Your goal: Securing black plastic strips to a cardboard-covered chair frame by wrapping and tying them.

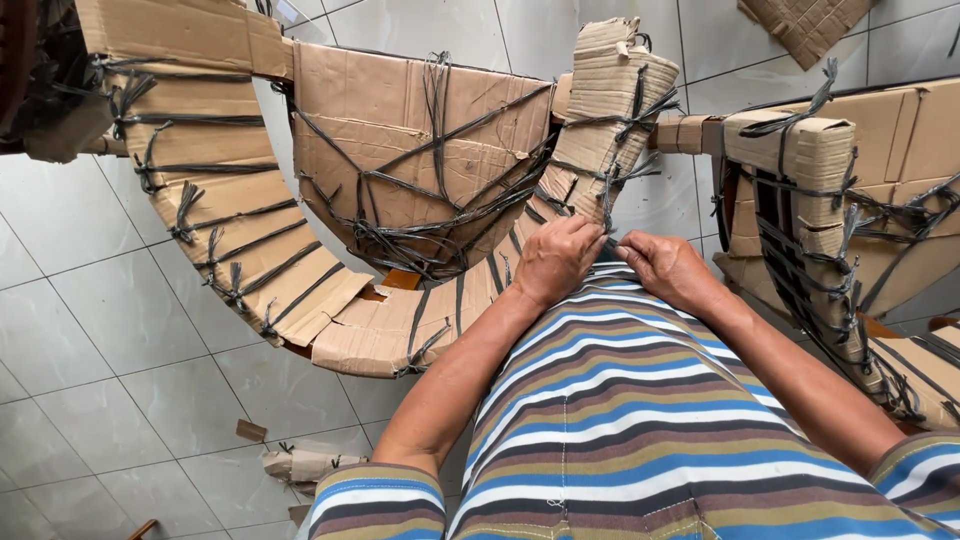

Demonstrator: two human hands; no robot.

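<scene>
Cardboard-wrapped curved chair frame [300, 290] rests ahead; left hand [556, 258] and right hand [668, 268] pinch grey plastic strapping [608, 242]; taut, even pulling seems wise.

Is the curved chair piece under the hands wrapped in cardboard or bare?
Wrapped: the curved chair piece is covered in cardboard bound with dark straps.

Both forearms run forward and angle inward, bare from the striped short sleeves down. The left hand [556, 258] is curled knuckles-up, fingers bent under in a closed pinching grip. Just beside it, nearly touching, the right hand [664, 266] mirrors it, fingertips [628, 247] pressed together and pointing at the left hand.
</scene>
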